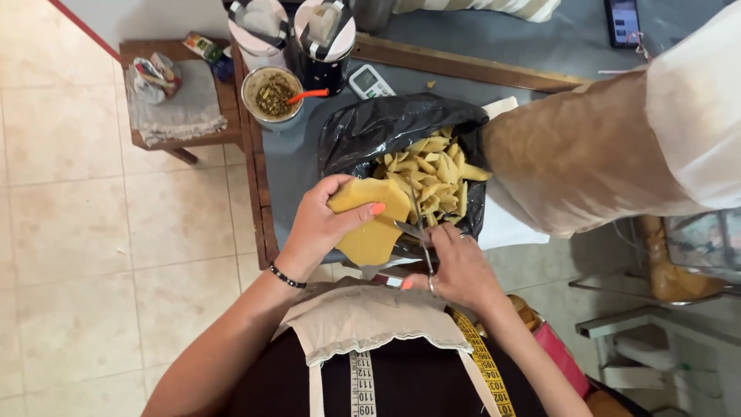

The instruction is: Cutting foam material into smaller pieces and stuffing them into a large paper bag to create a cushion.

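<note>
- Gripping a yellow foam sheet (370,220) in the left hand (320,224), thumb lying over its top face and fingers curled beneath, clenched firmly on it; probably pinching it this way to keep the soft sheet stiff and level for the blades.
- Holding that sheet right at the near rim of a black plastic bag (363,131), apparently so that cut pieces are dropping straight in.
- Working metal scissors (419,232) with the right hand (459,270), fingers through the handles and closed around them; blades parted only a little, pointing away from the body and biting into the sheet's right edge.
- Filling the bag with a heap of yellow foam strips (436,177), lying loose and criss-crossed inside, just beyond the scissor tips.
- Resting the bag on a grey work table (289,154), mouth rolled wide open, seemingly for easy catching.
- Wearing a yellow measuring tape (482,363) around the neck, hanging down within reach, and a dark beaded bracelet (287,277) on the left wrist.
- Sitting farther back on the table: a cup with an orange straw (274,94) and a white remote control (370,81), both well apart from the cutting.
- Intruding from the right: another person's tan sleeve (587,154), reaching over the bag's far side; that hand not showing.
</note>
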